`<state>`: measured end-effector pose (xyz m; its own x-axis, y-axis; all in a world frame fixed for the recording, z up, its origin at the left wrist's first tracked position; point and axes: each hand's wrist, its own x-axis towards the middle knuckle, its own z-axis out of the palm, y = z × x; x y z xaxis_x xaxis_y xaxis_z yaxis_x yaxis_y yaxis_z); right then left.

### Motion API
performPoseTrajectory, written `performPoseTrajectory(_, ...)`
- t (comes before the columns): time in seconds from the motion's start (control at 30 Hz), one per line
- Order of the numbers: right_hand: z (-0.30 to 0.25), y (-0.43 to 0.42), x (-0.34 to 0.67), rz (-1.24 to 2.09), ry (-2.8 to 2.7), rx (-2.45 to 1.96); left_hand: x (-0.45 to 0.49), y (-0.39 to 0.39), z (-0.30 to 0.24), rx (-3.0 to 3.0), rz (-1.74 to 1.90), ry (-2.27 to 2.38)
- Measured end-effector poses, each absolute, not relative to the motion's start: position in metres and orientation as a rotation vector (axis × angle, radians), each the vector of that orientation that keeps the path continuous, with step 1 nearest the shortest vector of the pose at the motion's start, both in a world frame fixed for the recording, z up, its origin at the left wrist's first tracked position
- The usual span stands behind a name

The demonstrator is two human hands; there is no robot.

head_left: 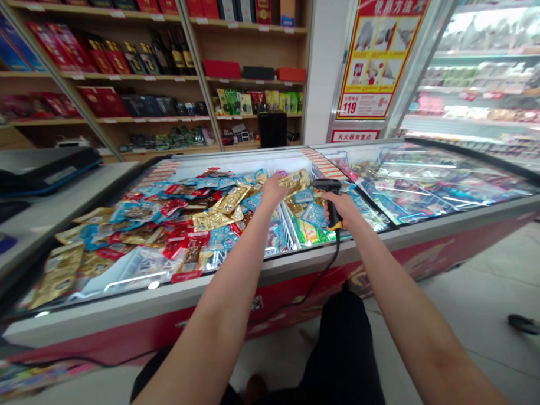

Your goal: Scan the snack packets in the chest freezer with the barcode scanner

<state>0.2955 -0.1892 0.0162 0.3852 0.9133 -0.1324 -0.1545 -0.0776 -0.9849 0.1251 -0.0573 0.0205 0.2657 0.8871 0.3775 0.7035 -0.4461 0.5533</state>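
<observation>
My left hand (274,189) is closed on the left end of a gold snack packet (296,181), held above the freezer's contents. Wrapped round the grip of a black and yellow barcode scanner (333,206) is my right hand (344,210). The scanner's head points left toward the packet, a short gap apart. From its base a black cable (323,275) hangs down over the freezer's front. Below and left of my hands, gold, red and blue snack packets (228,201) lie in a loose heap on the glass. Green and blue packets (311,227) sit beneath the scanner.
The chest freezer (232,278) spans the view, its right part under glass. A grey counter (53,189) with a dark device adjoins at left. Shelves of boxes and bottles (141,74) stand behind, and a lit display cooler (486,92) at right. A red poster (379,58) hangs between.
</observation>
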Motion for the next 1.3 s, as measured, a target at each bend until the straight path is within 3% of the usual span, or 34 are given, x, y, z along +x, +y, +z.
performPoseTrajectory(0.17,0.031,-0.191,0.292,0.938,-0.881,-1.409,0.124,-0.049,0.014,2.091,1.152,1.324)
performPoseTrajectory(0.47,0.067,-0.203,0.283,0.896,-1.005,-1.492,0.119,-0.051,0.01,2.046,1.177,1.338)
performPoseTrajectory(1.3,0.066,-0.198,0.274,0.909,-1.014,-1.513,0.102,-0.059,0.019,2.028,1.276,1.343)
